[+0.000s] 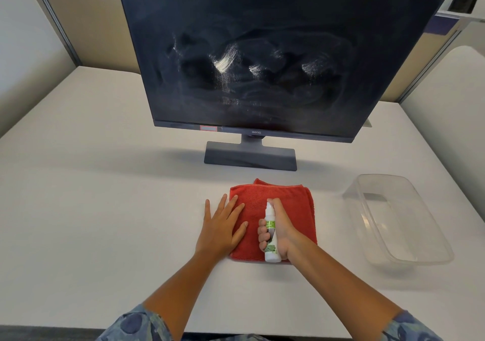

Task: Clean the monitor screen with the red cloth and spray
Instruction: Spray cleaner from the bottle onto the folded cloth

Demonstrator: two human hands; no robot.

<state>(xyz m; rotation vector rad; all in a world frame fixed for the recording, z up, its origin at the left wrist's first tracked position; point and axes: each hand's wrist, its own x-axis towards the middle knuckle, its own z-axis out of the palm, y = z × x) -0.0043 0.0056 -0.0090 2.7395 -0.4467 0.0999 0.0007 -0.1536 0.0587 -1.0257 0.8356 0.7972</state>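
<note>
The folded red cloth (273, 209) is taken as the landmark; it lies flat on the white desk (105, 196), just in front of the monitor stand (250, 155).

At the cloth's left edge the left hand (223, 225) is laid flat, palm down and fingers spread, partly on the fabric and partly on the desk. Nothing is gripped by it; the cloth appears to be pinned in place so that it will not slide while it is wetted.

Over the middle of the cloth the small white spray bottle (270, 232) with a green label is held by the right hand (279, 232). The fingers are wrapped around the body and the forefinger is set on the pump head, the bottle being held low over the fabric. From this hold it is judged that the liquid is meant for the cloth rather than directly for the screen.

Behind the cloth, the monitor screen (275, 60) is seen dark, with whitish smears and streaks across its centre, so the wiping is judged not yet finished.

To the right of the cloth, well apart, an empty clear plastic container (430, 255) rests on the desk.
</note>
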